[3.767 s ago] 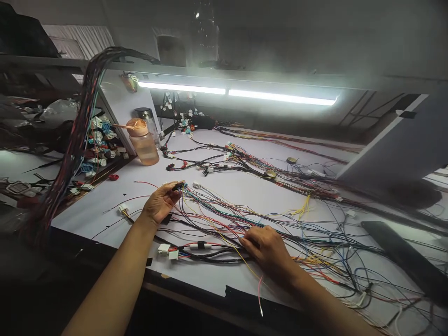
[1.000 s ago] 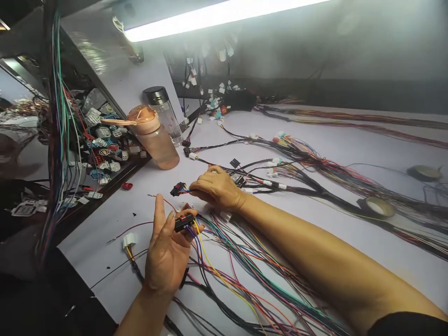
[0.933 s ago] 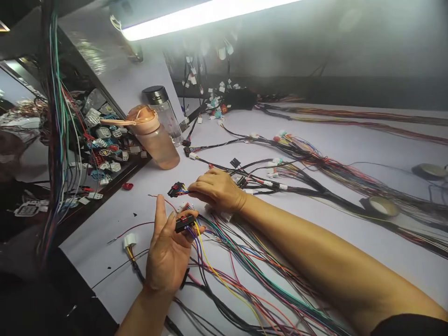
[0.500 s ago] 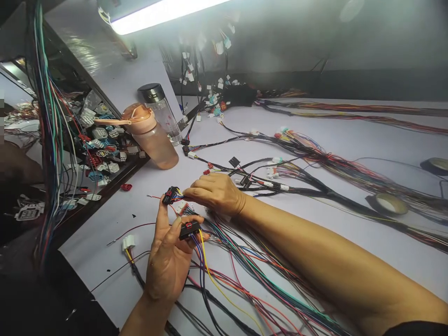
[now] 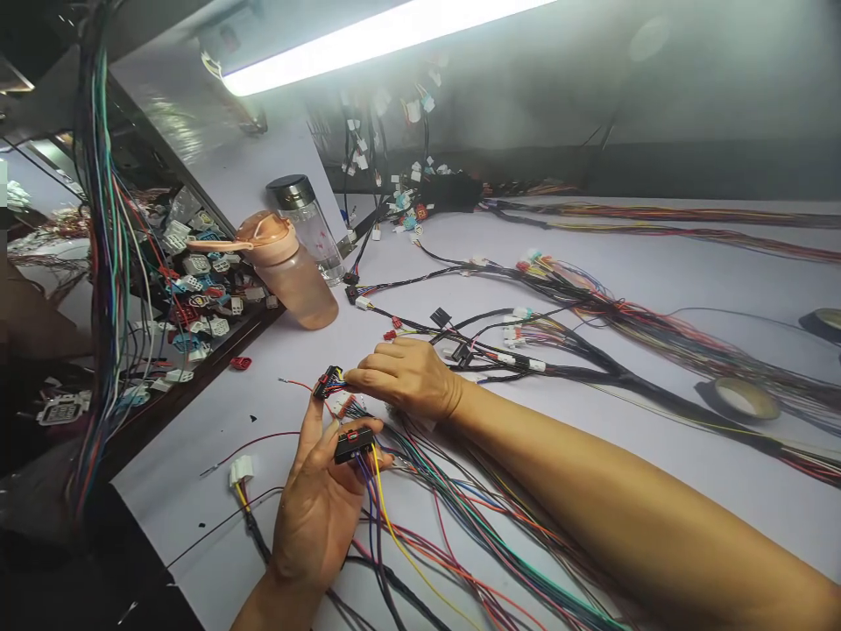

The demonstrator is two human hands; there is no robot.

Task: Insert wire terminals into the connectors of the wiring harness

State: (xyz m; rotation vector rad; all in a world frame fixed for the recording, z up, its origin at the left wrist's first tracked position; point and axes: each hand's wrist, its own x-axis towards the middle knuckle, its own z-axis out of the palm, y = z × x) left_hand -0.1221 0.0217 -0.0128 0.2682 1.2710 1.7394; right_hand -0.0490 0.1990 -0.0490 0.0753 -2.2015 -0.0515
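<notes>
the left hand (image 5: 319,517) grips the lower connector (image 5: 354,445); the right hand (image 5: 404,377) pinches wires (image 5: 339,380) at the upper connector (image 5: 324,383); a hard tug could loosen one.

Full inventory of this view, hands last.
Lower connector: one, black and red, front centre
Upper connector: one, black and red, just above
Small connector: one, white and red, between them
Wired connector: one, white, front left
Red connector: one, red, left table edge
Peach bottle: one, peach, back left
Lidded bottle: one, clear, behind it
Piled connectors: uncounted, mixed, far left
Hanging wires: one bundle, mixed, far left
Rear connectors: uncounted, mostly white, back centre
Taped harness: branches uncounted, mostly black, mid-table
Loose wires: uncounted, mixed, front centre
Tape rolls: two, tan, dark, right
Light tube: one, white, top
Table: one, white, beneath
Left hand: one, holding lower connector
Right hand: one, pinching upper connector's wires
</notes>
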